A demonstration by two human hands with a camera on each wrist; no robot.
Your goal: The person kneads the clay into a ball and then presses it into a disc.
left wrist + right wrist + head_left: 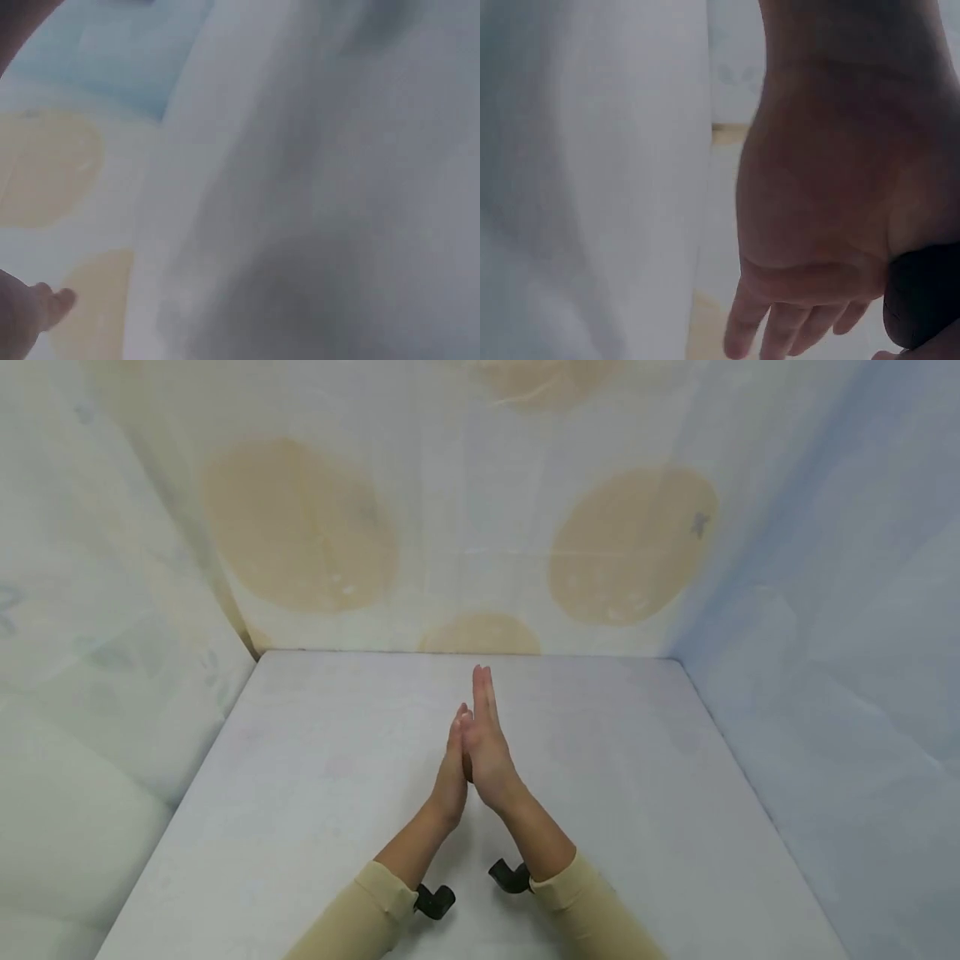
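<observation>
Desk (315, 793): pale, flat, walled in on three sides by draped cloth. Back wall (465, 527) at 12 o'clock carries big tan blotches, left wall (97, 635) at 9 is greenish-white, right wall (840, 652) at 3 is bluish. The desk's far edge meets the back wall in a straight seam, and both side edges flare outward toward the viewer. Wide open surface on both sides of the hands, at 9 and at 3. There is a shorter stretch of bare desk between the fingertips and the back seam.

Both forearms come in from 6 o'clock in tan sleeves (360, 910) and converge to a V near desk centre. A black wrist mount (435, 900) sits at the left cuff, and another (510, 877) sits at the right.

Left hand (452, 777) and right hand (489, 752): pressed palm to palm, fingers straight, grasping nothing. Both are flat, not clenched. The long axis of the pair runs 6 to 12, with fingertips pointing at 12 toward the back wall. The right fingertips reach further than the left. The hands stand on edge over the desk; cannot tell if they touch it.

Right wrist view: back of the right hand (832, 195), fingers extended downward in frame. Left wrist view: mostly blur, with only a sliver of the left hand (30, 311) at 8 o'clock.
</observation>
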